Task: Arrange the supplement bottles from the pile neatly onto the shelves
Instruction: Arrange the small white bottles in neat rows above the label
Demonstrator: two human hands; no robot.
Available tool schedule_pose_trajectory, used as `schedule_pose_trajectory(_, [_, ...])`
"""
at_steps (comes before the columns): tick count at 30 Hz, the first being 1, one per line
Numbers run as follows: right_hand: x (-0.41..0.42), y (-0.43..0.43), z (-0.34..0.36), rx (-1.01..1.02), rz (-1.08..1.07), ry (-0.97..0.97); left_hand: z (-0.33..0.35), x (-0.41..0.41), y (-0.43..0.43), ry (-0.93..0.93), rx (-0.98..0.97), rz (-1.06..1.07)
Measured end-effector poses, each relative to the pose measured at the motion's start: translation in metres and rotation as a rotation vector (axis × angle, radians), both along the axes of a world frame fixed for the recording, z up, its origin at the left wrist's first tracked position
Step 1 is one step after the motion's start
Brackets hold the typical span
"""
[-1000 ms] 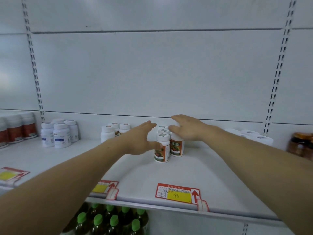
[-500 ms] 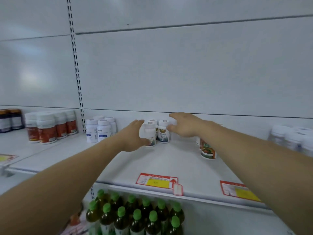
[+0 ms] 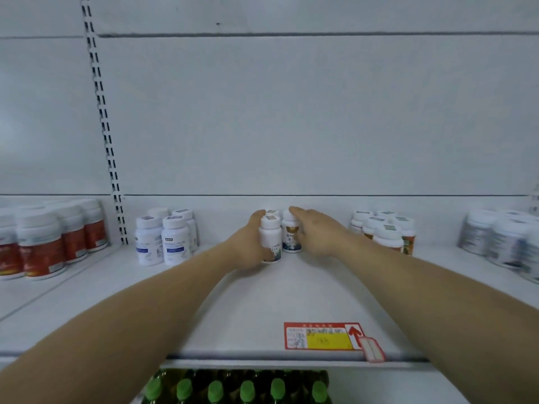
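A small cluster of white supplement bottles stands at the back middle of the white shelf. My left hand grips the front left bottle, thumb curled round its lower part. Beside it stands a bottle with a gold and blue label. My right hand lies against that bottle's right side, fingers straight and reaching over its cap. More bottles of the cluster are mostly hidden behind these two.
Blue-labelled white bottles stand to the left, red-labelled jars further left past the slotted upright. Orange-labelled bottles and grey-labelled jars stand to the right. A red and yellow price tag sits at the shelf's front edge. Green-capped bottles fill the shelf below.
My view has swung left, from the orange-labelled bottles to this cluster. Both hands have left that group and closed in on the white bottles here, the left hand now wrapped round one.
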State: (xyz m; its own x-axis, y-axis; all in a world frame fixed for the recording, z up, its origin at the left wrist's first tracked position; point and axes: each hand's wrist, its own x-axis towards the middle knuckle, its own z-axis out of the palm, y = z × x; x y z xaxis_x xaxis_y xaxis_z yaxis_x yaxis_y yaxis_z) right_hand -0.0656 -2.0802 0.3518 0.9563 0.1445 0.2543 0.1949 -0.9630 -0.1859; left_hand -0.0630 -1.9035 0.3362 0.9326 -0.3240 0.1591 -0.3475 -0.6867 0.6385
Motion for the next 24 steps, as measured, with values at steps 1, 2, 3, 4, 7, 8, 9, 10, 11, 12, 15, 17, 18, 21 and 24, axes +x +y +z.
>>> schedule_pose_trajectory(1, [0.002, -0.001, 0.0, -0.002, -0.003, -0.016, -0.001, 0.002, 0.0, -0.002, -0.013, -0.004])
schedule_pose_trajectory(2, [0.003, -0.001, 0.001, -0.001, -0.003, -0.034, -0.001, 0.003, 0.0, -0.008, -0.025, -0.006])
schedule_pose_trajectory(3, [0.004, -0.002, 0.001, -0.002, -0.003, -0.048, -0.001, 0.004, 0.0, -0.012, -0.032, -0.008])
schedule_pose_trajectory(4, [0.004, -0.003, 0.002, -0.003, -0.001, -0.057, -0.001, 0.004, -0.001, -0.018, -0.031, -0.012])
schedule_pose_trajectory(7, [0.004, -0.007, 0.0, -0.001, 0.005, -0.062, -0.002, 0.005, -0.003, -0.008, -0.02, -0.007])
schedule_pose_trajectory(8, [0.004, -0.007, 0.0, 0.001, 0.008, -0.059, -0.002, 0.005, -0.004, -0.005, -0.018, -0.003])
schedule_pose_trajectory(9, [0.004, -0.007, 0.001, 0.001, 0.008, -0.054, -0.002, 0.005, -0.004, 0.004, -0.014, 0.01])
schedule_pose_trajectory(10, [0.003, -0.007, 0.003, -0.002, 0.007, -0.051, 0.0, 0.005, -0.003, 0.011, -0.005, 0.018])
schedule_pose_trajectory(11, [0.003, -0.007, 0.005, -0.006, 0.006, -0.047, 0.002, 0.004, -0.003, 0.031, 0.012, 0.027])
schedule_pose_trajectory(12, [0.003, -0.006, 0.01, -0.008, 0.007, -0.046, 0.006, 0.0, -0.002, 0.047, 0.036, 0.031])
schedule_pose_trajectory(15, [0.002, -0.002, 0.027, -0.002, 0.016, -0.064, 0.023, -0.017, 0.007, -0.031, 0.165, 0.039])
schedule_pose_trajectory(17, [0.001, 0.005, 0.038, 0.003, 0.033, -0.089, 0.036, -0.03, 0.02, -0.145, 0.255, 0.042])
schedule_pose_trajectory(18, [-0.001, 0.011, 0.043, 0.008, 0.044, -0.096, 0.041, -0.036, 0.027, -0.189, 0.297, 0.054])
schedule_pose_trajectory(21, [-0.006, 0.036, 0.051, 0.033, 0.106, -0.099, 0.053, -0.049, 0.056, -0.256, 0.341, 0.124])
schedule_pose_trajectory(24, [-0.011, 0.07, 0.05, 0.041, 0.172, -0.095, 0.054, -0.057, 0.093, -0.26, 0.315, 0.219])
